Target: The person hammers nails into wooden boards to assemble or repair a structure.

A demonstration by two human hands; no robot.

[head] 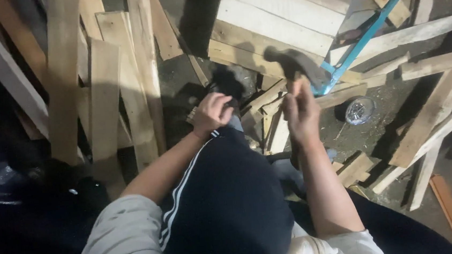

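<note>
The right hand (301, 113) grips a raised, blurred hammer (295, 65); beside it, the left hand (211, 113) pinches a small wood piece (193, 115). A crooked blow could strike those fingers.

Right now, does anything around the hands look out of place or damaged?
Yes. Loose planks and short broken offcuts lie strewn at crossed angles over the dirty floor, not stacked. The right hand holds a raised, motion-blurred hammer; the left hand presses a small wood piece near the knee.
</note>
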